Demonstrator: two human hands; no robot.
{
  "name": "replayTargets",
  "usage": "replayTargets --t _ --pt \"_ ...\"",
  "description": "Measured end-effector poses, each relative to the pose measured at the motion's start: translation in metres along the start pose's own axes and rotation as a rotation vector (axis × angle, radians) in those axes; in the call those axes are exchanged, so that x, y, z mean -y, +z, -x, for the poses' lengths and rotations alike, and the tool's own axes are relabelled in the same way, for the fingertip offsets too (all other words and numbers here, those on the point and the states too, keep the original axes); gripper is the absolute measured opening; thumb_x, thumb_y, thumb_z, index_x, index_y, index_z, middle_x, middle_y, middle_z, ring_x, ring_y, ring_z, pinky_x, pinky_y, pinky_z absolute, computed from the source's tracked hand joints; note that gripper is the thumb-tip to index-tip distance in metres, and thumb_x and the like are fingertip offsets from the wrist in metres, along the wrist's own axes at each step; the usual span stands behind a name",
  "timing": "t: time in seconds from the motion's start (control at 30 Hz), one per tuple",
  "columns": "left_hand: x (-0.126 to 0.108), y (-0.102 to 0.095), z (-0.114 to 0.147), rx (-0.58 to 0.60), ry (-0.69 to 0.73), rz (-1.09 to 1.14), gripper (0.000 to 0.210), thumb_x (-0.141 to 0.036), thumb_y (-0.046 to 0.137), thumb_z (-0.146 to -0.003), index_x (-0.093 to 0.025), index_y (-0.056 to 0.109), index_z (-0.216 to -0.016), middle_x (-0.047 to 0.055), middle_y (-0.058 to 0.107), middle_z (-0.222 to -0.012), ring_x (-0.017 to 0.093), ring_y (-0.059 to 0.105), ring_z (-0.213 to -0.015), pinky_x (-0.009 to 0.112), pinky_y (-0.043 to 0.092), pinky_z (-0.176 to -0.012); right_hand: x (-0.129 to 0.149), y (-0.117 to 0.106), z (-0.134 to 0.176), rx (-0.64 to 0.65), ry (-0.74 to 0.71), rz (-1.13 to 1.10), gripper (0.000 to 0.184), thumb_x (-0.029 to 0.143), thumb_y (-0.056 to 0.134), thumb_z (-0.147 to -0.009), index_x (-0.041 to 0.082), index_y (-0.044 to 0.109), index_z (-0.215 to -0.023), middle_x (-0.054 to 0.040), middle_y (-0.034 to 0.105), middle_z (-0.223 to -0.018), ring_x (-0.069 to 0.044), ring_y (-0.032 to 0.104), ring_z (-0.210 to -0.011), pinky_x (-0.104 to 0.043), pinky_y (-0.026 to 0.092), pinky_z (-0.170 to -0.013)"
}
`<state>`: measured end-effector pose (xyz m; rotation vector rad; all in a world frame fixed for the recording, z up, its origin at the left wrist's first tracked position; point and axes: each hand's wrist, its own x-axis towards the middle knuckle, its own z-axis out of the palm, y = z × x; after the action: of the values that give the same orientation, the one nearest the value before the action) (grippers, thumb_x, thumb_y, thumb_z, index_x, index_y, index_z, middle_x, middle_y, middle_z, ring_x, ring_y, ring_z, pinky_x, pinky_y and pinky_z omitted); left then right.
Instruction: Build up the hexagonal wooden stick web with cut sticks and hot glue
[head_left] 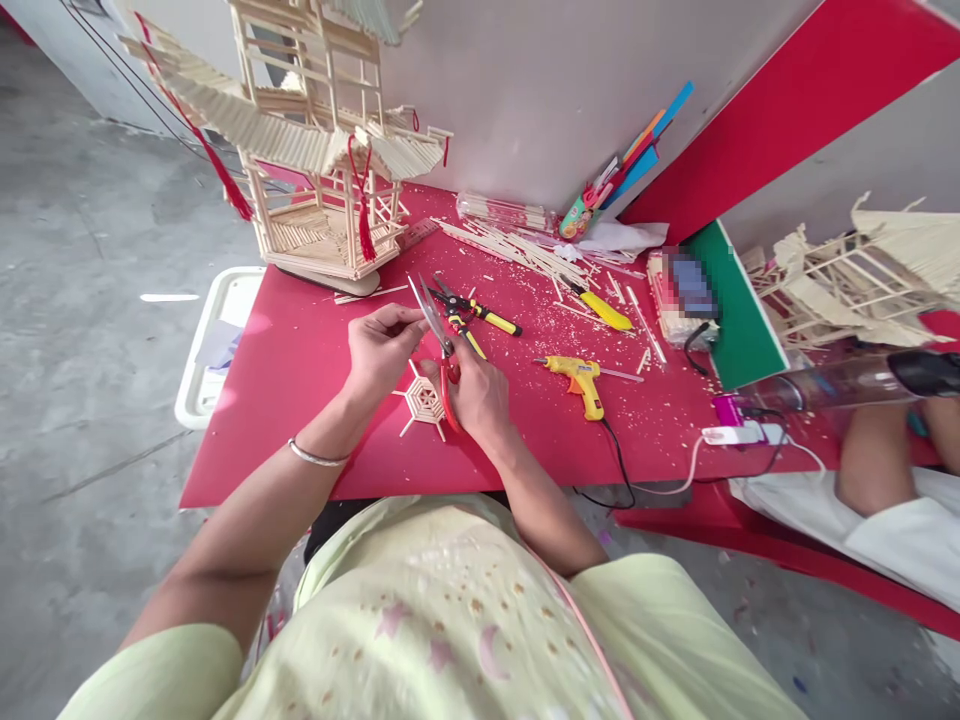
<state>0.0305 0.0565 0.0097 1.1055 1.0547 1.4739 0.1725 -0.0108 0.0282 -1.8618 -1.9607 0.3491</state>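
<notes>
My right hand (480, 395) grips a pair of scissors (431, 318) by the red handles, the blades pointing up and away from me. Close to the blades, the fingers of my left hand (381, 350) are pinched together; whatever they hold is too small to make out. Below both hands, a web-shaped piece of thin wooden sticks (425, 402) lies flat on the red table (300, 400). Just beyond the scissors rest pliers (499, 321) with yellow and black handles.
A wooden-stick pagoda model (322, 235) with red tassels stands at the back left. Loose sticks (517, 250) and scraps cover the back. A yellow knife (606, 310) and a corded glue gun (583, 380) lie right, near a power strip (742, 434). Another person's arm (874, 455) is far right.
</notes>
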Motion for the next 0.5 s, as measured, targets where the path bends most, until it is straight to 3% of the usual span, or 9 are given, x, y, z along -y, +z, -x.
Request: replayTargets --t 0.13,0.3,0.4,0.5 --pt "0.002 0.001 0.003 -0.02 0.057 -0.055 0.015 -0.027 0.085 -0.068 -0.015 0.079 -0.074 0.002 0.067 -0.067 0.007 0.052 -0.056 0.02 0.04 -0.05 0.004 -0.001 -0.001 -0.018 0.002 0.022 0.062 0.069 0.038 -0.104 0.024 0.058 -0.141 -0.0096 0.078 -0.101 -0.026 0.074 -0.092 -0.029 0.042 -0.068" --pt "0.008 0.002 0.002 -0.043 -0.079 -0.013 0.025 -0.035 0.087 -0.067 -0.015 0.081 -0.081 0.001 0.067 -0.063 0.009 0.052 -0.052 0.022 0.042 -0.048 0.006 -0.001 -0.005 -0.023 0.107 0.082 0.066 0.071 0.031 -0.104 0.022 0.069 -0.127 -0.0071 0.073 -0.073 -0.025 0.07 -0.07 -0.029 0.04 -0.064" --pt "0.007 -0.002 -0.003 -0.021 -0.123 0.02 0.027 -0.036 0.088 -0.066 -0.015 0.081 -0.082 -0.001 0.062 -0.056 0.007 0.047 -0.048 0.021 0.038 -0.046 -0.008 -0.013 -0.023 -0.075 0.141 0.085 0.068 0.073 0.031 -0.103 0.022 0.073 -0.118 -0.0076 0.073 -0.075 -0.023 0.069 -0.068 -0.029 0.041 -0.064" --pt "0.006 -0.009 -0.009 0.038 -0.148 -0.055 0.028 -0.036 0.088 -0.064 -0.015 0.082 -0.081 0.001 0.066 -0.06 0.007 0.047 -0.049 0.022 0.036 -0.047 -0.036 -0.028 -0.055 -0.095 0.213 0.16 0.066 0.075 0.04 -0.1 0.02 0.074 -0.111 -0.0117 0.076 -0.087 -0.026 0.071 -0.08 -0.033 0.046 -0.072"
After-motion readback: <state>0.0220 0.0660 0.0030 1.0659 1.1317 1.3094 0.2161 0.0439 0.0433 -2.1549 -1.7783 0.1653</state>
